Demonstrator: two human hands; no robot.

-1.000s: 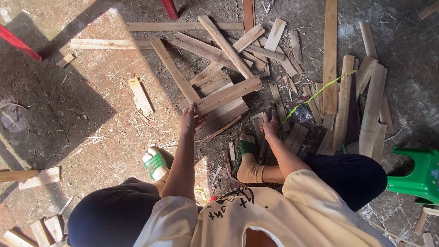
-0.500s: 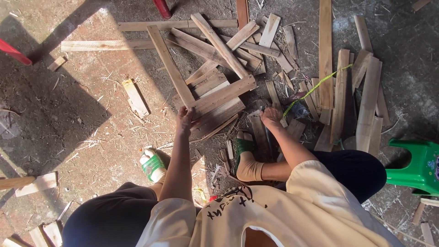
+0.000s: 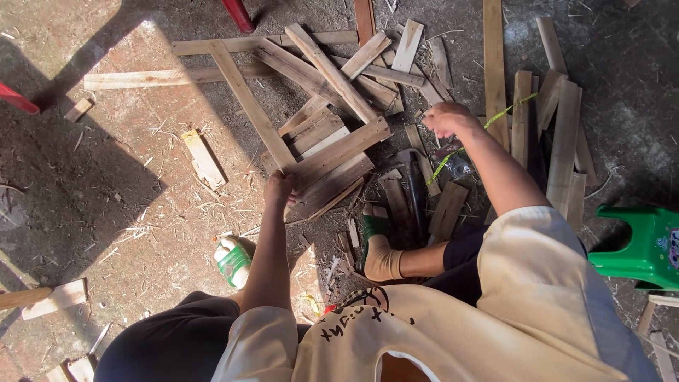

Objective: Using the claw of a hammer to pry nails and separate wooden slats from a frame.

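Wooden slats (image 3: 332, 152) litter sunlit, sawdust-strewn concrete floor (image 3: 106, 205).

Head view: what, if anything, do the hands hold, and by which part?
The left hand grips the near end of a wooden slat on the pile. The right hand rests over scattered slats; whether it holds anything cannot be told.

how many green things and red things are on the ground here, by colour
green: 3 - plastic stool, sandal, sandal
yellow-green: 1 - strap
red: 2 - bar, bar
total: 6
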